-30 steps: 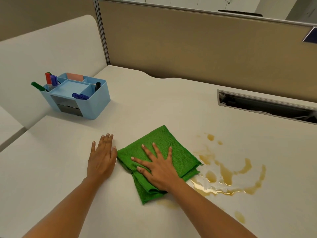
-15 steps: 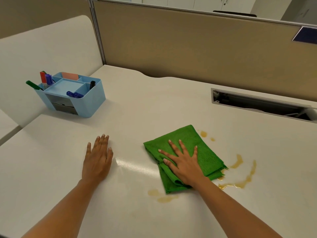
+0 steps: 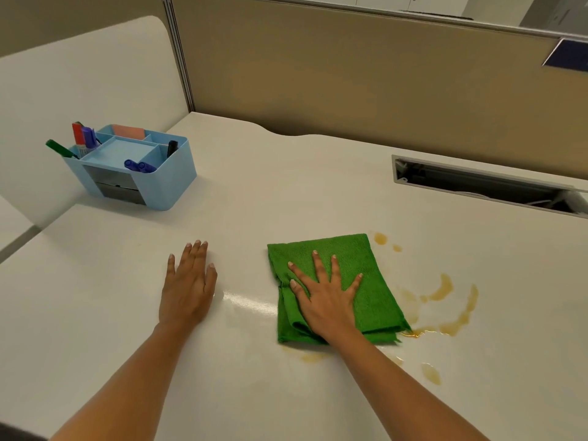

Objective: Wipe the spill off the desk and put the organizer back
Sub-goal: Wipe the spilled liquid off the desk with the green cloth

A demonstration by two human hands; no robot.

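A tan partition (image 3: 366, 90) stands behind an open cable slot (image 3: 483, 187) at the far right.

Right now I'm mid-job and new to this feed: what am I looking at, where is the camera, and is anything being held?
There is no machine. One head-worn camera looks down at a person's two bare hands on a white desk. The right hand presses flat, fingers spread, on a folded green cloth beside a brown spill. The left hand lies flat on the desk, empty. A blue organizer with pens stands far left. Nothing is gripped.
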